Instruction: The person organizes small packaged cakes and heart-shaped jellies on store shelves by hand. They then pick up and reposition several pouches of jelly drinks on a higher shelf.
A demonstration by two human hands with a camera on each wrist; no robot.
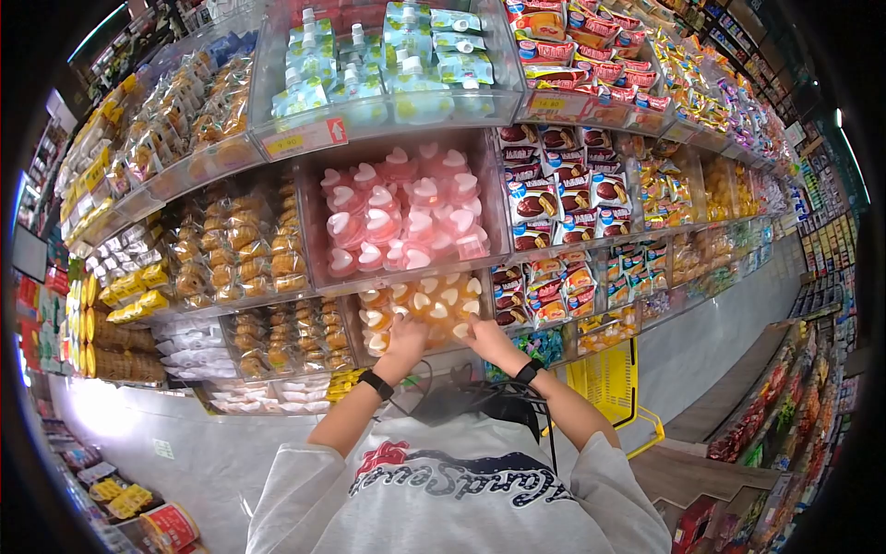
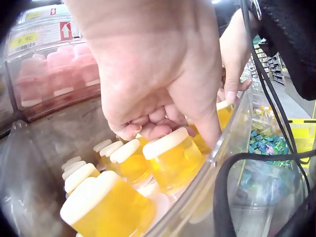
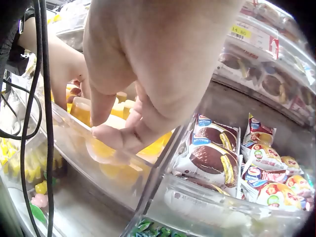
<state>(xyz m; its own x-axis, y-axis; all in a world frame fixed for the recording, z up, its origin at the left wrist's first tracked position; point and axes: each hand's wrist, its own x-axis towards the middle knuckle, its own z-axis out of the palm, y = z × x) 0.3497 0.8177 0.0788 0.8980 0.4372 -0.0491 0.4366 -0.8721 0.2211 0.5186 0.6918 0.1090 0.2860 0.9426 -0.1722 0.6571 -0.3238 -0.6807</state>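
Yellow jelly cups (image 2: 180, 160) with white heart-shaped ends fill a clear plastic bin (image 1: 351, 325) on the lower shelf. My left hand (image 1: 408, 340) reaches down among the cups near the front wall. In the left wrist view its fingers (image 2: 157, 129) curl over the white ends while the thumb points down beside a cup; I cannot tell whether it grips one. At the front right corner, my right hand (image 1: 491, 342) pinches a jelly cup (image 3: 98, 150) at the rim, thumb and bent finger close together. The hand covers part of that cup.
Pink jelly cups (image 1: 406, 210) fill the bin above. Wrapped chocolate pies (image 3: 212, 158) lie in the bin to the right, packaged pastries (image 1: 263, 342) to the left. A yellow basket (image 1: 604, 383) stands at the lower right. Black cables (image 2: 269, 89) hang close by the hands.
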